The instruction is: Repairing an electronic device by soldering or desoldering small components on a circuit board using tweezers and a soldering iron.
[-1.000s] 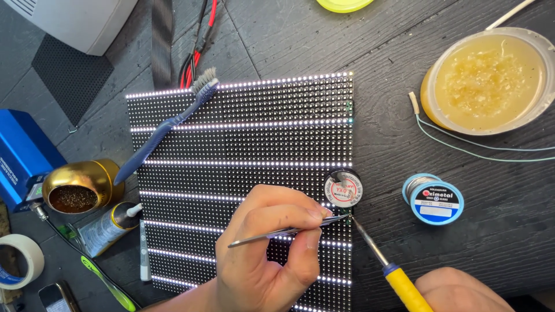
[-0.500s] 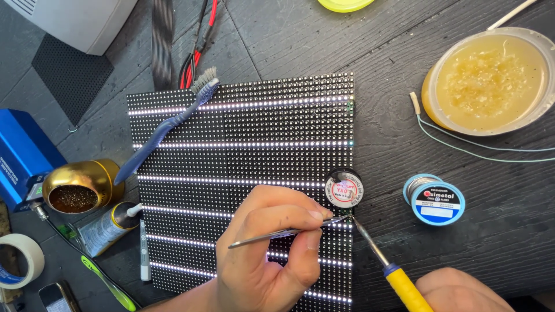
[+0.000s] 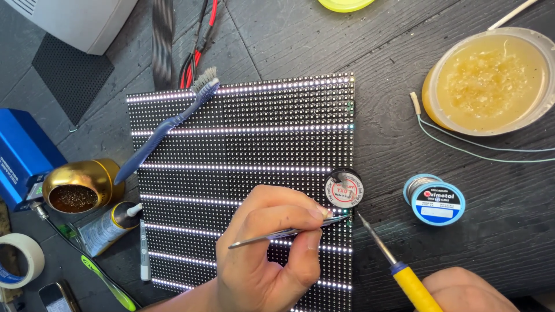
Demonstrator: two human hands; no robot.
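Pinching a pair of slim metal tweezers [image 3: 283, 233] between thumb and fingertips, the left hand [image 3: 266, 254] rests over the near right part of a black LED matrix panel [image 3: 243, 144], its fingers curled tight around the tool so that the tips point right toward the panel's right edge. The right hand [image 3: 468, 289] shows only partly at the near right edge of the view, closed about the yellow handle of a soldering iron [image 3: 399, 266]; how its fingers lie cannot be told. The iron's thin tip slants up and left to meet the panel's right edge just beside the tweezer tips. Just beyond that spot, a small round reel of desoldering wick [image 3: 343, 188] sits on the panel's edge. The panel lies flat on a dark wooden table [image 3: 324, 40], with several of its rows lit white. A blue toothbrush [image 3: 167, 130] lies slanted across the panel's far left corner. To the right of the panel stands a blue spool of solder wire [image 3: 436, 199], and farther off a round tub of yellowish flux [image 3: 488, 81]. At the left sit a brass tip cleaner [image 3: 78, 188], a small glue tube [image 3: 107, 228] and a roll of tape [image 3: 20, 260].
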